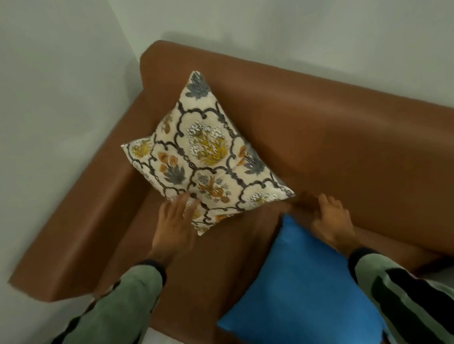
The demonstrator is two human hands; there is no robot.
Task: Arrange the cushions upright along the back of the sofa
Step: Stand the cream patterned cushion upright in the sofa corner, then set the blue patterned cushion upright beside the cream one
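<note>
A cream cushion with a floral print leans in the corner of the brown sofa, against the backrest and beside the armrest. My left hand rests flat against its lower left edge, fingers spread. My right hand hovers just right of the cushion's lower right corner, fingers loosely apart and holding nothing. A plain blue cushion lies flat on the seat under my right forearm.
The sofa armrest runs along the left, close to a pale wall. Another pale wall stands behind the backrest. A white edge shows at the far right of the seat.
</note>
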